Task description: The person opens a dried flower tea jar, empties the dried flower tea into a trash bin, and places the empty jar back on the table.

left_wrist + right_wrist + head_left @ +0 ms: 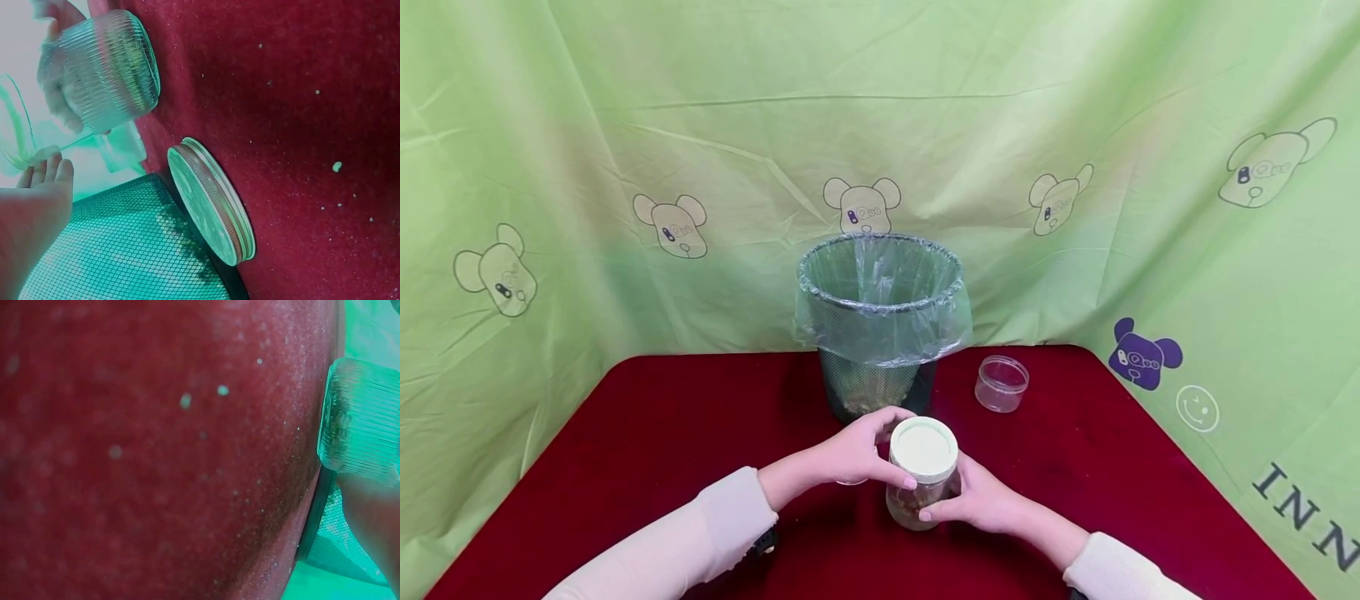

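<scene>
A ribbed glass jar (904,510) with a pale round lid (923,448) on top stands upright between both hands, with some brownish contents low inside. My left hand (853,454) holds the lid at its side, thumb along the near edge and fingers at the back. Lower down, my right hand (988,500) grips the jar's body, its thumb across the front. In the left wrist view, a flat round screw-top piece (209,200) lies on the table beside the bin; my left forearm mostly covers it in the head view.
Behind the hands stands a black mesh bin (880,387) with a clear plastic bag (887,333) folded over its rim. A clear round tub (1002,387) sits to its right. Small pale crumbs (337,167) dot the red tablecloth (715,417). Green printed fabric (737,125) surrounds the table.
</scene>
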The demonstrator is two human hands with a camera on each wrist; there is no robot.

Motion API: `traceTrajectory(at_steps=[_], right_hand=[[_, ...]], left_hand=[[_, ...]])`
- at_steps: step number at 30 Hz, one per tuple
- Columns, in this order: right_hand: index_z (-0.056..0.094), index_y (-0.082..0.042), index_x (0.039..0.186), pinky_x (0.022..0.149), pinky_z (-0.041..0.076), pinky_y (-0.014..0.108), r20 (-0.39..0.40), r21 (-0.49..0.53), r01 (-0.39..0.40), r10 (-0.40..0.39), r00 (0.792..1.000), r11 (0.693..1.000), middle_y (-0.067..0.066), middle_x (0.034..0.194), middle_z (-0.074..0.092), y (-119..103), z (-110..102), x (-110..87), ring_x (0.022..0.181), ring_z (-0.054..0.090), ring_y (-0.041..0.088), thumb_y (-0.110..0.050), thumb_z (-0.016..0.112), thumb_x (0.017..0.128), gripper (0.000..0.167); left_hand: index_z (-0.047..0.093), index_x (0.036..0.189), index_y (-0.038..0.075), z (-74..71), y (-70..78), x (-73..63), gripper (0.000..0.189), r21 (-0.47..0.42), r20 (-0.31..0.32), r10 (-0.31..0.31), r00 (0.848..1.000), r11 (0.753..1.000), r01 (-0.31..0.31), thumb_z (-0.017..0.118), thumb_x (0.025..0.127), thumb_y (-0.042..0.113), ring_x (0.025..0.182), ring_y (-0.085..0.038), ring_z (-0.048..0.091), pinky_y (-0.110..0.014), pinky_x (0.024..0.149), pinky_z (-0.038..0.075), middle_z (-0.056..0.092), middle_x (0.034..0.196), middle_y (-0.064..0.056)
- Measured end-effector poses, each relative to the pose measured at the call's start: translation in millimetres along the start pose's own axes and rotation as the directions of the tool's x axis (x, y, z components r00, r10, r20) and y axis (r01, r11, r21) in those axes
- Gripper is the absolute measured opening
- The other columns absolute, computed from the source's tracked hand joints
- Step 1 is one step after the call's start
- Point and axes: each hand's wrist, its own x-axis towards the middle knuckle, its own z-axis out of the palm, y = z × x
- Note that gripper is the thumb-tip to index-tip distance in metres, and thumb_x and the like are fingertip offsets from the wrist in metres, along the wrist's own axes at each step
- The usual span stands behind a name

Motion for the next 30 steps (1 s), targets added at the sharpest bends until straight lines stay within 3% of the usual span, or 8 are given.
traceTrajectory(at_steps=[3,7,18,23,30], right_hand=[[0.031,-0.004,0.143,0.099,0.041,0.025,-0.003,0.001,0.003,-0.003,1.000,1.000,0.009,0.133,0.050,0.4,0.4,0.3,0.121,0.051,0.019,-0.013,0.081,0.078,0.082],[0.031,-0.005,0.142,0.099,0.041,0.025,-0.001,-0.004,0.009,-0.009,1.000,1.000,0.009,0.133,0.050,0.9,0.7,0.3,0.121,0.051,0.019,-0.013,0.080,0.078,0.081],[0.032,-0.003,0.141,0.099,0.042,0.025,0.005,0.013,0.020,-0.021,1.000,1.000,0.011,0.132,0.050,0.9,1.0,1.2,0.118,0.054,0.019,-0.010,0.080,0.078,0.080],[0.031,-0.002,0.141,0.099,0.040,0.024,0.010,0.017,0.039,-0.039,0.999,0.999,0.012,0.132,0.050,2.8,0.6,1.8,0.119,0.053,0.019,-0.009,0.080,0.078,0.080],[0.032,-0.002,0.141,0.098,0.042,0.025,0.016,0.041,0.048,-0.048,0.999,0.998,0.013,0.131,0.051,3.5,1.0,1.9,0.118,0.054,0.020,-0.009,0.080,0.078,0.079]], left_hand=[[0.048,0.131,0.006,1.8,0.4,-1.8,0.069,0.062,-0.040,-0.018,0.999,0.998,0.021,0.085,0.073,0.014,0.113,-0.011,0.057,-0.040,0.100,0.041,0.058,0.119,0.003],[0.051,0.129,0.016,7.8,2.6,-6.7,0.070,0.197,-0.140,-0.048,0.989,0.978,0.075,0.087,0.070,0.032,0.114,-0.006,0.056,-0.045,0.099,0.041,0.060,0.118,0.011],[0.053,0.125,0.008,30.1,6.9,-15.5,0.077,0.308,-0.349,0.006,0.937,0.945,0.108,0.088,0.066,0.043,0.109,-0.015,0.056,-0.042,0.094,0.047,0.058,0.116,0.002],[0.054,0.123,0.007,36.1,10.1,-16.8,0.077,0.371,-0.395,0.027,0.918,0.919,0.133,0.088,0.065,0.044,0.106,-0.014,0.057,-0.035,0.090,0.048,0.059,0.115,0.000],[0.052,0.125,0.007,38.7,10.5,-18.2,0.080,0.391,-0.403,0.043,0.914,0.911,0.129,0.088,0.065,0.046,0.106,-0.014,0.057,-0.034,0.089,0.048,0.058,0.116,-0.001]])
